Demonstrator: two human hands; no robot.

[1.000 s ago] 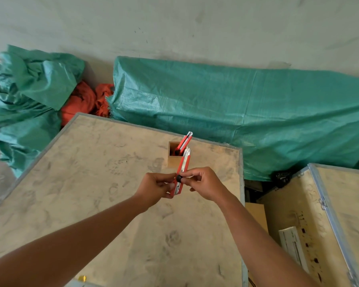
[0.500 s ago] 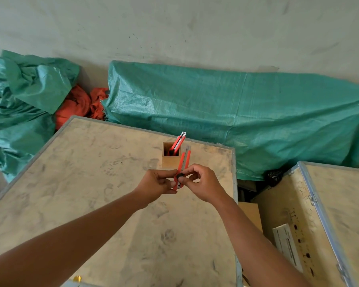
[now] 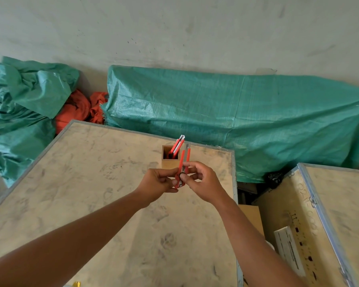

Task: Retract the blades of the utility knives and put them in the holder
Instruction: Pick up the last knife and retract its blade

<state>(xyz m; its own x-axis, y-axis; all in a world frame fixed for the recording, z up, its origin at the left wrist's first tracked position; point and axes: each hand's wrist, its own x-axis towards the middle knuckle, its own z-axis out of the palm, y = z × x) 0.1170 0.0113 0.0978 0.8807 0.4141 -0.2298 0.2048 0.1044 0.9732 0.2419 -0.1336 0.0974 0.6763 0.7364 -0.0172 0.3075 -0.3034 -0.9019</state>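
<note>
A red utility knife (image 3: pixel 184 160) stands nearly upright between both hands above the plywood crate top. My left hand (image 3: pixel 158 181) pinches its lower end. My right hand (image 3: pixel 201 181) grips its middle, thumb on the black slider knob. Just behind them a small square wooden holder (image 3: pixel 170 162) stands near the crate's far edge, with another red knife (image 3: pixel 177 146) leaning out of it, its metal tip up. Whether any blade sticks out of the held knife I cannot tell.
The plywood crate (image 3: pixel 91 193) has a metal rim; its right edge drops into a gap with a cardboard box (image 3: pixel 251 216). A second crate (image 3: pixel 330 214) stands at right. Green tarps (image 3: pixel 236 112) and orange cloth (image 3: pixel 79 108) lie along the wall behind.
Both hands and the held knife stay almost in place in front of the holder, while the view drifted slightly. The right thumb stays on the slider; the knife looks a little more upright.
</note>
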